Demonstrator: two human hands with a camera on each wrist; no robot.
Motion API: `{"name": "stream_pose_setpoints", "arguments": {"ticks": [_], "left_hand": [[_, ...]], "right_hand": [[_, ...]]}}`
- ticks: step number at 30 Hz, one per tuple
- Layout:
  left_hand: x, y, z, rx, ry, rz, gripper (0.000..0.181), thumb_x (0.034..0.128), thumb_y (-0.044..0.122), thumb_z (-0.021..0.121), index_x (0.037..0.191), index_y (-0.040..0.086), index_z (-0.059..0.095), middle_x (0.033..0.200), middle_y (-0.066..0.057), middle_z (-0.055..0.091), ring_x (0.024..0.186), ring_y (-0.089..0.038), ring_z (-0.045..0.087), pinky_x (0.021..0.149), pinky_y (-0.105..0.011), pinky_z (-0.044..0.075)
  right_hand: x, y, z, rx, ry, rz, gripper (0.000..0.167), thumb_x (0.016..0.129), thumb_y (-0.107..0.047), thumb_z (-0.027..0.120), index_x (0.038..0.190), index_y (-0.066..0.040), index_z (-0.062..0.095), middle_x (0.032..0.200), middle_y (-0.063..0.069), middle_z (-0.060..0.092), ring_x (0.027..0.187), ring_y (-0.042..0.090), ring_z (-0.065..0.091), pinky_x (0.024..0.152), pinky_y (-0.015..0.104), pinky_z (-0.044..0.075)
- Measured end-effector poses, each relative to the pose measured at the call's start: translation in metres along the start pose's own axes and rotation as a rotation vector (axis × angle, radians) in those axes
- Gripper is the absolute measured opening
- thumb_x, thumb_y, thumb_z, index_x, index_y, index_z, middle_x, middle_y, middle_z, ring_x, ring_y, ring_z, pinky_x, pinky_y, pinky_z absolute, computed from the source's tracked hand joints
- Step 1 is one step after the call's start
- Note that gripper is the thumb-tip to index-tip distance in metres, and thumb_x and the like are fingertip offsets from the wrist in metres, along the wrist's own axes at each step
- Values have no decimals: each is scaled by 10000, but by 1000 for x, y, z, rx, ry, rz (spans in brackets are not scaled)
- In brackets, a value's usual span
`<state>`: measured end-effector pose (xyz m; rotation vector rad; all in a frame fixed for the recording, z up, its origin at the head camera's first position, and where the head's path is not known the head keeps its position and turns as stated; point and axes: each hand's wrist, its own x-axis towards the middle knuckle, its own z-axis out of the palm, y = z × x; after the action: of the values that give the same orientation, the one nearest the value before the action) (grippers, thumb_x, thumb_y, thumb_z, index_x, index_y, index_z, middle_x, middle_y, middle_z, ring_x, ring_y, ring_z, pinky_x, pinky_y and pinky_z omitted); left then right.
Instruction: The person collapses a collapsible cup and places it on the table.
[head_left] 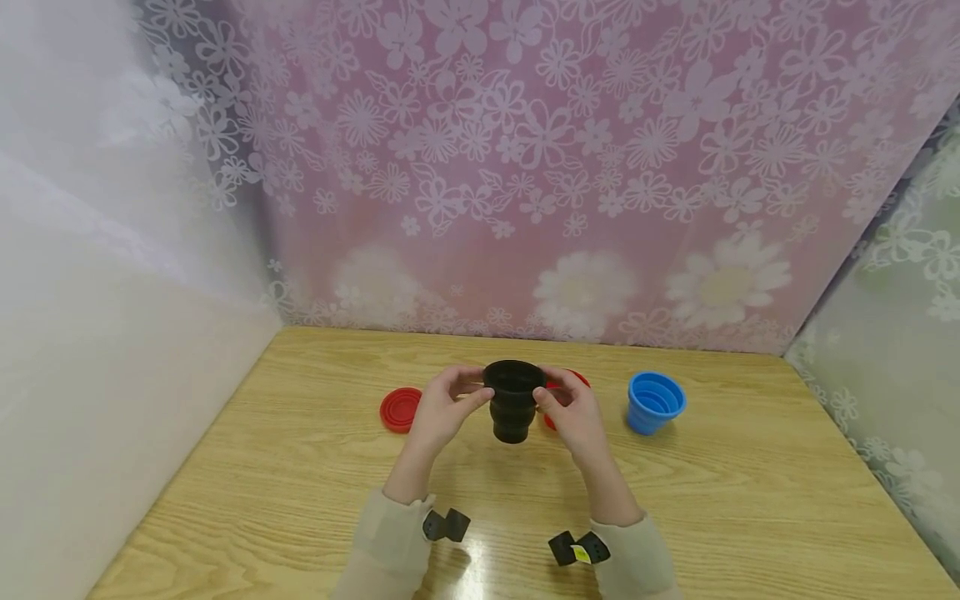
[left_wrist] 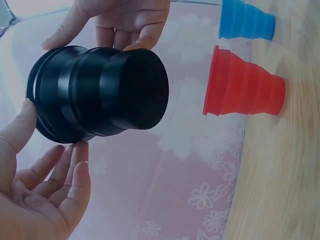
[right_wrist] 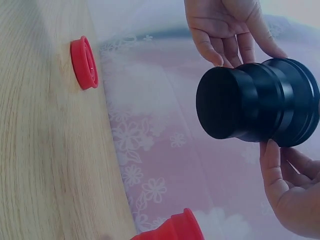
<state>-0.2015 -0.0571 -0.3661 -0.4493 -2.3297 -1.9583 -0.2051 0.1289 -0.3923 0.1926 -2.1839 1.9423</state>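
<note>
A black collapsible cup [head_left: 512, 404], extended to its full stepped height, is held upright above the table between both hands. My left hand [head_left: 438, 408] pinches its rim and upper side from the left, thumb near the lip. Opposite it, my right hand [head_left: 576, 414] pinches the right side the same way. The cup's flat base [left_wrist: 145, 90] and ridged wall show in the left wrist view, where the fingertips [left_wrist: 80, 152] touch the wall. Seen from the right wrist, the cup [right_wrist: 260, 102] has fingers of both hands on it.
A flattened red collapsible cup [head_left: 401, 409] lies left of my left hand. An extended red cup [left_wrist: 245, 82] stands behind my right hand, partly hidden in the head view. Farther right stands an extended blue cup [head_left: 654, 403]. Flowered curtains [head_left: 525, 167] enclose the wooden table [head_left: 300, 467].
</note>
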Motion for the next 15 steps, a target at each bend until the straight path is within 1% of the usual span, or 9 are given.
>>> {"name": "stream_pose_setpoints", "arguments": {"ticks": [4, 7, 9, 13, 15], "left_hand": [[1, -1, 0, -64, -3, 7, 372, 799, 53, 644, 1125, -73, 514, 1043, -193, 565, 981, -309, 549, 801, -341, 473], [0, -1, 0, -93, -12, 10, 403, 804, 39, 634, 1168, -59, 492, 1075, -189, 541, 992, -316, 549, 801, -341, 473], [0, -1, 0, -98, -17, 20, 418, 809, 31, 626, 1195, -46, 484, 1109, -191, 524, 996, -319, 546, 795, -344, 476], [0, -1, -1, -80, -17, 48, 409, 819, 21, 609, 1209, -28, 500, 1176, -189, 498, 998, -318, 547, 774, -344, 486], [-1, -2, -1, -71, -14, 64, 379, 821, 18, 605, 1187, -34, 523, 1176, -188, 498, 994, -323, 548, 769, -350, 488]], "right_hand": [[-1, -1, -1, 0, -9, 4, 371, 826, -17, 598, 1179, 57, 510, 1093, 210, 527, 729, 42, 558, 651, 190, 482], [-2, -2, -2, 14, -16, -12, 386, 823, -10, 598, 1190, 58, 500, 1152, 200, 506, 768, 52, 562, 674, 189, 482], [-2, -3, -4, 7, -24, -26, 396, 817, -18, 608, 1194, 44, 505, 1182, 185, 497, 820, 102, 570, 690, 195, 482], [-3, -4, -7, -25, -40, -33, 402, 801, -50, 638, 1188, -6, 538, 1150, 165, 521, 866, 165, 571, 707, 215, 483], [-3, -4, -8, -30, -49, -33, 395, 798, -51, 642, 1180, -13, 549, 1137, 158, 529, 854, 152, 573, 705, 222, 485]]}}
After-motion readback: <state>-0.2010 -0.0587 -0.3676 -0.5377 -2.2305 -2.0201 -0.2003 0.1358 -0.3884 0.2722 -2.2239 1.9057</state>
